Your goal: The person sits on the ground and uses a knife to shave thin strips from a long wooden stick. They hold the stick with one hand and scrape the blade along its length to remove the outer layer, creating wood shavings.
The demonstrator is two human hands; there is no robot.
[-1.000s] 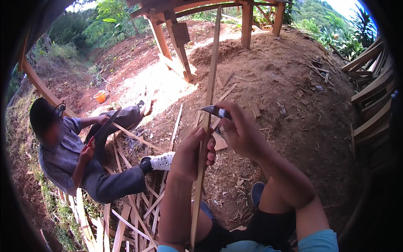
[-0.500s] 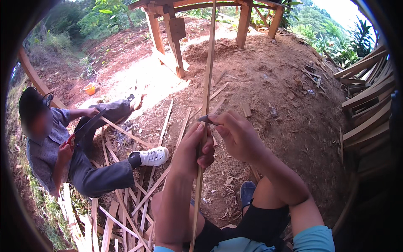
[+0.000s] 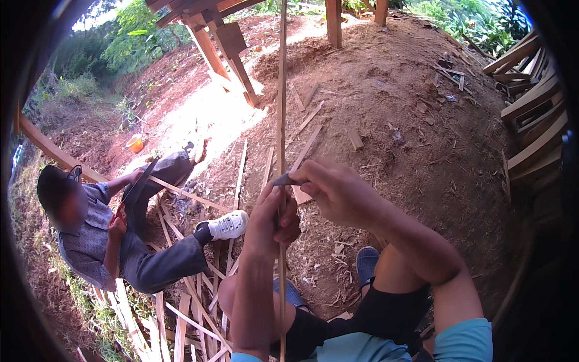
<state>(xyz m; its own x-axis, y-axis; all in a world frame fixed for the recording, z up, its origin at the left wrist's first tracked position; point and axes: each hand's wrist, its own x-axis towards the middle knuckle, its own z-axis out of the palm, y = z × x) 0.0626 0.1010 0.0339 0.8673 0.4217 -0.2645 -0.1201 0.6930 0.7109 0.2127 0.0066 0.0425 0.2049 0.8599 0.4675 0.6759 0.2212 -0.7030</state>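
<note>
My left hand (image 3: 274,220) is closed around a long thin bamboo strip (image 3: 281,102) that runs upright from my lap to the top of the view. My right hand (image 3: 338,190) grips a dark-bladed knife (image 3: 287,180), its blade laid against the strip just above my left hand. Both forearms come up from the lower edge, above my knees and a blue shoe (image 3: 367,263).
Another person (image 3: 114,235) sits at the left on the dirt, working a long blade on a strip, one white shoe (image 3: 226,225) stretched toward me. Several cut strips (image 3: 181,314) lie between us. Wooden posts (image 3: 223,54) stand beyond; stacked boards (image 3: 531,114) at right.
The view has shifted slightly. My hands stay together on the strip, with the knife blade still at it; the person at left keeps working.
</note>
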